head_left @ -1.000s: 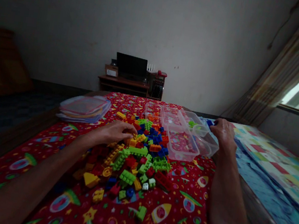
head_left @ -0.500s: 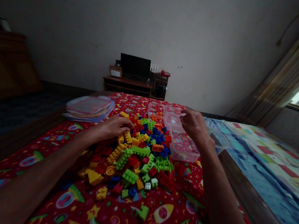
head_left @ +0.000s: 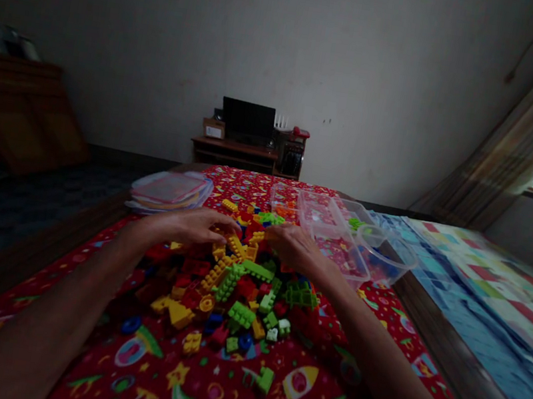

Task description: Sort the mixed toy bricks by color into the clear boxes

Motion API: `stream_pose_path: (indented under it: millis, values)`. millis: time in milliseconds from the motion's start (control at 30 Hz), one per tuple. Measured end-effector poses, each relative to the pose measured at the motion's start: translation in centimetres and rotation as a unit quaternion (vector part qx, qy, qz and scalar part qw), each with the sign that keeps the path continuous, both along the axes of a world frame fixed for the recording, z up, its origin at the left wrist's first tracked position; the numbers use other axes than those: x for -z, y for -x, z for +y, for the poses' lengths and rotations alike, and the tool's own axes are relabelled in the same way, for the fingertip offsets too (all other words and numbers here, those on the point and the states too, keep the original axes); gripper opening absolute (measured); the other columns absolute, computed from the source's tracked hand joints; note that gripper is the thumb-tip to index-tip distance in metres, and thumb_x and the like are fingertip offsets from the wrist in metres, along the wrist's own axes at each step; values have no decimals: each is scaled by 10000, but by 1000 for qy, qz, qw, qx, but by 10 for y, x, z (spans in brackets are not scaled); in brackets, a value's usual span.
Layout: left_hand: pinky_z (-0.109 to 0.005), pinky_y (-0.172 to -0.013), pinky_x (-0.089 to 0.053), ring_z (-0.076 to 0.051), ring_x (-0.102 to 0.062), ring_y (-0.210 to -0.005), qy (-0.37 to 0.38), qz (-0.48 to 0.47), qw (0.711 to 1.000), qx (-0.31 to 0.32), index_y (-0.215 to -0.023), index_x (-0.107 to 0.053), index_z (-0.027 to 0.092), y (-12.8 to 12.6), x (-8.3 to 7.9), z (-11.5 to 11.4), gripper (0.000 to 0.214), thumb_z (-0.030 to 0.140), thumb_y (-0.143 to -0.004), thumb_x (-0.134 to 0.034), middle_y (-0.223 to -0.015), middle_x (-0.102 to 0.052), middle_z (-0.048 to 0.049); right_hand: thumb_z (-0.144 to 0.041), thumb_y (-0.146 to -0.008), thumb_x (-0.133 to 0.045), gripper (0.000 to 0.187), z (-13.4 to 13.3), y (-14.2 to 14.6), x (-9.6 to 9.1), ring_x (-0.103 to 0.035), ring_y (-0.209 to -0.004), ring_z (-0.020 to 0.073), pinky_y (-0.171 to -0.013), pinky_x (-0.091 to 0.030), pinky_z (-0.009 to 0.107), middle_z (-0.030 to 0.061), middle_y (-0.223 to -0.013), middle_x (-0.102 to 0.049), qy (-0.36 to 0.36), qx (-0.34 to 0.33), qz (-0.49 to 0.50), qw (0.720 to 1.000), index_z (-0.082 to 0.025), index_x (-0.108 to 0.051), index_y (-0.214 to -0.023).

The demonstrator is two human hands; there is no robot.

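Note:
A heap of toy building bricks in yellow, green, red, blue and orange lies on the red patterned cloth (head_left: 215,394). My left hand (head_left: 199,224) hangs over the heap's left rear side, thumb and fingers apart, close to some yellow bricks (head_left: 220,266). Across from it, my right hand (head_left: 294,243) reaches down to the rear right of the heap. The back of that hand hides its fingertips and whatever they touch. Nearer to me are a long green brick (head_left: 229,281), a yellow brick (head_left: 192,343) and a green brick (head_left: 265,380).
Clear plastic boxes (head_left: 359,271) stand behind and right of the heap, one holding green bricks (head_left: 356,224). A round clear tub (head_left: 401,258) with blue pieces is at the right edge. Stacked lids (head_left: 171,191) lie at the back left. Beyond is a desk with a monitor (head_left: 247,122).
My right hand has come left and down from above the clear boxes to the heap. My left hand stays over the yellow bricks. The view has turned slightly left.

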State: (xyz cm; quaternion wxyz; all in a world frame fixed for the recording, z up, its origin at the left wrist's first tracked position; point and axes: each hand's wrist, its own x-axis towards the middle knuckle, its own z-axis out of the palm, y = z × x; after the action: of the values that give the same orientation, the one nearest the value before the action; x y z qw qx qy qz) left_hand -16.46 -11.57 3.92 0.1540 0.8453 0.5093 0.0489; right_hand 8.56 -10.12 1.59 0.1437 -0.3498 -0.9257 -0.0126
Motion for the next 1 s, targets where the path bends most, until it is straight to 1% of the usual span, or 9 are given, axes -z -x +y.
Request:
stream_pose_path:
  millis: [100,233,367,433,533,633,733,833,1000]
  values:
    - [-242,-870,-464,-193,-627,-1021,-15,11,1000,-19,-1147,-639,206,-7,4,0,393,316,-785,-530,-1150,-680,-35,-182,-917,-434,189,0,-4,-7,-419,-610,95,-568,-248,238,41,-762,-601,-12,33,18,999,-143,-609,-859]
    - [-263,-787,-487,-202,-657,-866,-62,-18,997,-36,-1047,-686,167,-21,11,2,348,291,-767,-520,-963,-723,-57,-229,-928,-440,187,-3,-4,-7,-434,-607,105,-570,-256,245,49,-763,-607,-3,44,35,998,-141,-600,-889]
    - [-308,-756,-513,-216,-659,-820,-140,-166,972,-94,-1034,-692,181,-29,9,1,372,382,-747,-568,-916,-727,-57,-169,-881,-469,192,-3,-1,1,-506,-670,129,-602,-314,238,66,-851,-647,6,34,112,993,-143,-584,-1033]
    - [-321,-738,-529,-220,-664,-818,-144,-258,948,-116,-1030,-687,177,-31,7,1,417,454,-736,-586,-928,-727,-57,-167,-854,-508,250,-1,4,4,-550,-743,143,-657,-364,240,73,-908,-665,15,27,176,984,-149,-582,-1092]
    - [-314,-726,-540,-210,-672,-796,-122,-336,925,-133,-997,-688,165,-36,7,0,452,512,-721,-605,-906,-731,-54,-209,-864,-508,258,0,11,3,-596,-780,149,-689,-425,245,59,-913,-687,126,16,258,958,-158,-631,-1084]
    - [-310,-731,-542,-202,-674,-766,-125,-344,919,-146,-959,-694,150,-42,5,-4,448,519,-719,-610,-884,-732,-56,-290,-909,-446,304,-1,15,-1,-623,-782,140,-651,-461,226,34,-895,-696,289,-36,326,899,-160,-669,-1068]
    - [-303,-721,-540,-206,-674,-759,-138,-338,919,-149,-891,-695,137,-47,4,-7,433,519,-703,-620,-855,-731,-63,-371,-859,-546,369,-3,16,-2,-624,-799,138,-653,-474,221,41,-957,-696,351,-46,358,864,-143,-657,-1128]
    - [-290,-688,-534,-203,-672,-740,-138,-332,922,-142,-867,-689,142,-49,6,-7,410,509,-705,-606,-842,-728,-60,-339,-766,-671,472,-4,16,-1,-619,-780,131,-667,-472,221,37,-977,-698,330,-16,350,877,-146,-627,-1195]
    - [-270,-698,-509,-199,-662,-761,-164,-243,947,-134,-854,-710,179,-42,3,-5,334,457,-737,-567,-837,-731,-32,-234,-734,-676,417,-3,17,2,-625,-763,134,-650,-466,212,12,-944,-704,260,28,316,912,-165,-665,-1145]
